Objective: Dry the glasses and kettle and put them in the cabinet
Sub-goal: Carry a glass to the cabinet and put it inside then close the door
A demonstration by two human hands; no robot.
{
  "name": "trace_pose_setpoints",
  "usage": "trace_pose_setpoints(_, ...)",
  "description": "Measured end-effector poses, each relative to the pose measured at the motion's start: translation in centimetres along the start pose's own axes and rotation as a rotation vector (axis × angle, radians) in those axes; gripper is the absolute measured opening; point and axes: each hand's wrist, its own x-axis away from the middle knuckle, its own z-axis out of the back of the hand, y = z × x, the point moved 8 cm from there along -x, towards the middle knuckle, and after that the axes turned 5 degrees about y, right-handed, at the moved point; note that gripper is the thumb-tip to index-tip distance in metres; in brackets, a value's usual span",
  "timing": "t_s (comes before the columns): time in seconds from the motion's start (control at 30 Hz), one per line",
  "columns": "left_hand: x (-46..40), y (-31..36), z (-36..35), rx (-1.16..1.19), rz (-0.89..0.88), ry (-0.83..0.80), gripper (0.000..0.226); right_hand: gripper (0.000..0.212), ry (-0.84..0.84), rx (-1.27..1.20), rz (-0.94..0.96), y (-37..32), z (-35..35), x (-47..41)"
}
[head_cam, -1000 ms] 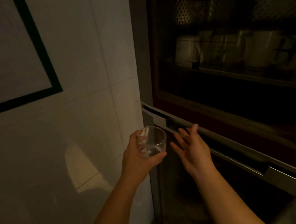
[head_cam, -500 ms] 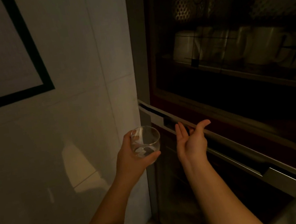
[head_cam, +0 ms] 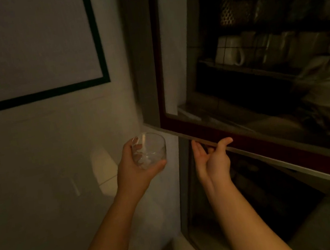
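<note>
So the left hand grips a clear glass, while the right hand has fingers hooked under the cabinet door edge, thumb out.

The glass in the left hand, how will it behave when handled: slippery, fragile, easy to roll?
The glass looks thin and clear, so it is probably rigid but fragile against the cabinet edge. Its smooth wall may be slippery; the left hand wraps fingers and thumb around it. Its rounded, stemless body would likely roll if laid sideways.
</note>
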Motion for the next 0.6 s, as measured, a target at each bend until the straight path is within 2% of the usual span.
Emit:
trace_pose_setpoints(0.23, 8.5, -0.3, 7.2, -0.001, 0.058, 0.097, 0.098, 0.063, -0.054, 0.002, -0.074, 1.3, 3.1, 5.2)
trace_pose_setpoints(0.37, 13.7, 0.1, 10.3, -0.036, 0.086, 0.147, 0.09, 0.056, -0.107, -0.021, -0.144, 1.6, 4.9, 8.3)
trace_pose_setpoints(0.6, 21.4, 2.0, 13.7, -0.092, 0.118, 0.251, 0.091, 0.056, -0.156, 0.017, -0.231, 0.9, 7.8, 13.1)
